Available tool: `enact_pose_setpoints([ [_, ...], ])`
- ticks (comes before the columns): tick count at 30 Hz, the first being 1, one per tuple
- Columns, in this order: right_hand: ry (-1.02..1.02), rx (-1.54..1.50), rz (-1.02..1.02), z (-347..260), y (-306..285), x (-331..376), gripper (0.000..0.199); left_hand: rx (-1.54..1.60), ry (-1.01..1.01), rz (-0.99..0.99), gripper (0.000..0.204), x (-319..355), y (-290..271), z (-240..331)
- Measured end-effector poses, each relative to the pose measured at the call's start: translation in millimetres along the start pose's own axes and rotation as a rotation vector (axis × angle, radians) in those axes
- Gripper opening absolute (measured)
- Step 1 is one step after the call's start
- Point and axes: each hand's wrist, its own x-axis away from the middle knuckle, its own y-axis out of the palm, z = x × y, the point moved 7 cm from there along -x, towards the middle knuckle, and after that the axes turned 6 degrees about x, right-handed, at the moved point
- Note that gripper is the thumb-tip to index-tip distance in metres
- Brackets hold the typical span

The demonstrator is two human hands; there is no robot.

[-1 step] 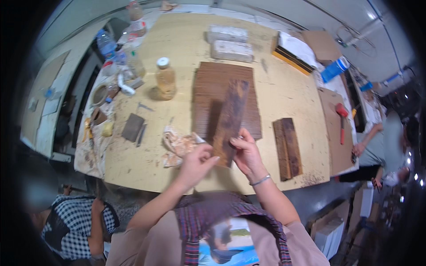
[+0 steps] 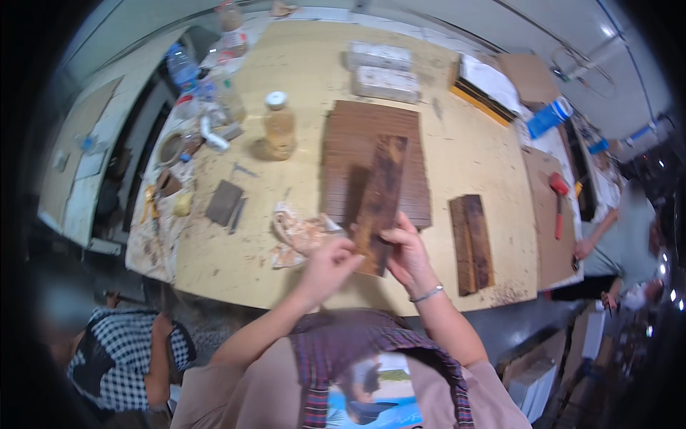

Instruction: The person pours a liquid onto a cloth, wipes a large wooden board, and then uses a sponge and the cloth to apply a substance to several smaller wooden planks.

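Note:
A long, dark-mottled wooden plank [image 2: 384,189] is held up at a slant, its far end over a stack of thin brown wooden strips [image 2: 346,143] laid side by side. My right hand [image 2: 409,254] grips its right edge near the lower end, thumb on the face. At the lower left edge, my left hand [image 2: 330,270] is closed with its fingertips against the plank. Just beyond that hand lies a crumpled, brown-stained cloth or paper [image 2: 296,232]. To the right, two similar dark wooden pieces [image 2: 471,243] rest side by side on the table.
On the pale table [image 2: 300,79] stand a bottle of yellowish liquid [image 2: 279,129] and two whitish blocks [image 2: 386,84]. A dark sanding block [image 2: 224,201] lies left. Bottles and jars crowd the left edge. A red mallet [image 2: 558,187] and blue bottle [image 2: 549,118] sit right. Other people are at both sides.
The whole view has shifted slightly, so the scene sits a little farther right. Both hands keep their places on the plank.

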Motion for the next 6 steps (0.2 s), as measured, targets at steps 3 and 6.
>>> enact_pose_setpoints([
  [3, 0.138, 0.002, -0.068, 10, 9, 6, 0.066, 0.158, -0.052, -0.143, 0.015, 11, 4, -5],
  [6, 0.169, 0.070, -0.129, 17, -4, 7, 0.072, -0.219, -0.098, 0.010, 0.022, 1, -67, -4],
])
